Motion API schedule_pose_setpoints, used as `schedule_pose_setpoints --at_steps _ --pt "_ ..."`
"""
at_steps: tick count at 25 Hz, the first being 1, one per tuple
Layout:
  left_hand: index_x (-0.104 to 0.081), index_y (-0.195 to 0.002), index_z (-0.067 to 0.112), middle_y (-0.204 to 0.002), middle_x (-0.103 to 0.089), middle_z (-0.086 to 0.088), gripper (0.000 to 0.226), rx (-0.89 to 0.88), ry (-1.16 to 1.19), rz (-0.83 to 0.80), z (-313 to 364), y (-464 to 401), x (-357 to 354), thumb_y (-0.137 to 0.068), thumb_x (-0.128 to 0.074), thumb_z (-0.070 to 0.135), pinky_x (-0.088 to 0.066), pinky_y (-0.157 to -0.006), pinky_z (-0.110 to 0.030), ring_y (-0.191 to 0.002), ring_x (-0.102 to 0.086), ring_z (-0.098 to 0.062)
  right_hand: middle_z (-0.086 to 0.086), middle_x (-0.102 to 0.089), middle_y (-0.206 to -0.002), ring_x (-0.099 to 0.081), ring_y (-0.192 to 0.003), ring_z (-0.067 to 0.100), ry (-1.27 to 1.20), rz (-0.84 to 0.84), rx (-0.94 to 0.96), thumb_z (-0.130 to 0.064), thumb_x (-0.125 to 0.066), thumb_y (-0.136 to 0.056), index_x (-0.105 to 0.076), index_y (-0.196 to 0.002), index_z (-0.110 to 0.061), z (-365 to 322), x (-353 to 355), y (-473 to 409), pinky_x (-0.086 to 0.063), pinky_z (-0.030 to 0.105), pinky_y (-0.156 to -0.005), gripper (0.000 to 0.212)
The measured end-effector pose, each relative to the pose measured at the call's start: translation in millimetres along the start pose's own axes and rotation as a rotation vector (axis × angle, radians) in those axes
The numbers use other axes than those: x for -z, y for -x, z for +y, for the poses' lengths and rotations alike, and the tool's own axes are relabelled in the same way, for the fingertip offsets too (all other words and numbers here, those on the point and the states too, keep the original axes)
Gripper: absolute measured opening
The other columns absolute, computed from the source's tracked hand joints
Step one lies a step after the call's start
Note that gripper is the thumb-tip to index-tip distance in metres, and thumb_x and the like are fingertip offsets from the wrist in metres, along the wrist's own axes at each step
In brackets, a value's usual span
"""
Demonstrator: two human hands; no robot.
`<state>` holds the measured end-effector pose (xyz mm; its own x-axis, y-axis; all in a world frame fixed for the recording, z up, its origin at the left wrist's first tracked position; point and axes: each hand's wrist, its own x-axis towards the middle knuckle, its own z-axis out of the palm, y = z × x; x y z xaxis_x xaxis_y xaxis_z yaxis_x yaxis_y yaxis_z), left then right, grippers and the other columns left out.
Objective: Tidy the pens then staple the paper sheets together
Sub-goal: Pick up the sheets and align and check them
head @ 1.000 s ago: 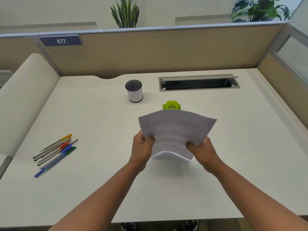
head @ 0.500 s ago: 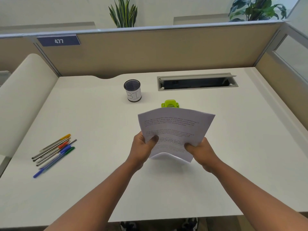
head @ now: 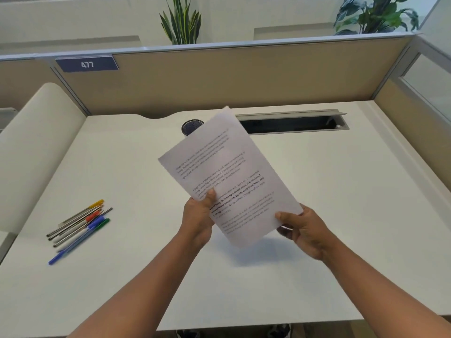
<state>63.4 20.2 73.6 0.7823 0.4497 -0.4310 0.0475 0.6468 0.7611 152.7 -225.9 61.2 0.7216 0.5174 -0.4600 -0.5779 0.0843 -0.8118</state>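
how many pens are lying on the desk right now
About 7 pens, bunched side by side on the left of the desk: yellow, red, blue and green caps, plus silvery ones. They overlap, so the count is unsure.

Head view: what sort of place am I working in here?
Most likely an open-plan office cubicle: a white desk with a cable slot, a fabric partition bearing a "477" number plate, and potted plants behind it.

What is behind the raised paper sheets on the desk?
Behind the paper sheets, held by the left hand and right hand, the dark pen cup shows only part of its rim. Anything else there is covered.
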Motion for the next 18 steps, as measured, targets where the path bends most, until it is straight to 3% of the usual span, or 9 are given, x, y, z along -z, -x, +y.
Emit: schedule_pose_setpoints --at_steps 4,7,13,14,16,18 --pt "-0.063 -0.125 0.018 -0.120 -0.075 -0.007 0.030 0.054 0.171 0.023 -5 0 -11 -0.097 -0.062 0.010 -0.062 -0.073 -0.043 -0.106 -0.073 -0.027 0.006 -0.074 -0.121 -0.072 -0.103 0.022 -0.312 -0.029 0.021 -0.003 -0.071 -0.078 -0.069 -0.117 -0.018 19 -30 1 -0.059 0.041 -0.085 0.042" --pt "-0.064 -0.125 0.017 -0.118 -0.075 -0.009 0.028 0.068 0.204 0.023 -10 0 -17 -0.098 -0.062 0.009 -0.062 -0.074 -0.044 -0.106 -0.073 -0.028 0.007 -0.071 -0.128 -0.068 -0.117 0.024 -0.316 0.012 0.110 0.002 -0.067 -0.085 -0.061 -0.129 -0.014 20 -46 -2 -0.058 0.043 -0.092 0.047" --pt "-0.065 -0.113 0.023 -0.107 -0.076 -0.003 0.028 0.078 0.027 0.123 -5 -6 -3 -0.091 -0.069 0.005 -0.057 -0.074 -0.035 -0.083 -0.075 -0.014 0.008 -0.074 -0.120 -0.070 -0.112 0.026 -0.177 0.109 0.200 0.008 -0.062 -0.090 -0.066 -0.117 -0.013 9 -32 -8 -0.060 0.040 -0.087 0.035" --pt "-0.060 -0.120 0.023 -0.111 -0.072 -0.002 0.037 0.022 -0.045 0.176 1 -10 3 -0.091 -0.069 0.003 -0.054 -0.080 -0.034 -0.086 -0.073 -0.012 0.009 -0.075 -0.119 -0.070 -0.110 0.026 -0.157 0.111 0.209 0.008 -0.062 -0.090 -0.067 -0.116 -0.012 4 -26 -9 -0.060 0.038 -0.085 0.034" --pt "-0.035 -0.147 0.025 -0.135 -0.055 -0.002 0.073 -0.130 -0.271 0.280 19 -16 20 -0.088 -0.074 0.006 -0.046 -0.100 -0.039 -0.115 -0.060 -0.016 0.010 -0.075 -0.118 -0.071 -0.109 0.027 -0.084 0.097 0.224 0.005 -0.065 -0.088 -0.070 -0.114 -0.013 -6 -12 -8 -0.061 0.038 -0.082 0.032" --pt "-0.017 -0.156 0.032 -0.152 -0.038 0.002 0.099 -0.249 -0.536 0.231 42 -22 37 -0.083 -0.083 0.017 -0.038 -0.109 -0.041 -0.136 -0.040 -0.015 0.010 -0.075 -0.119 -0.070 -0.110 0.030 0.065 0.075 0.238 0.002 -0.067 -0.088 -0.072 -0.114 -0.014 -15 3 -8 -0.060 0.043 -0.086 0.031"
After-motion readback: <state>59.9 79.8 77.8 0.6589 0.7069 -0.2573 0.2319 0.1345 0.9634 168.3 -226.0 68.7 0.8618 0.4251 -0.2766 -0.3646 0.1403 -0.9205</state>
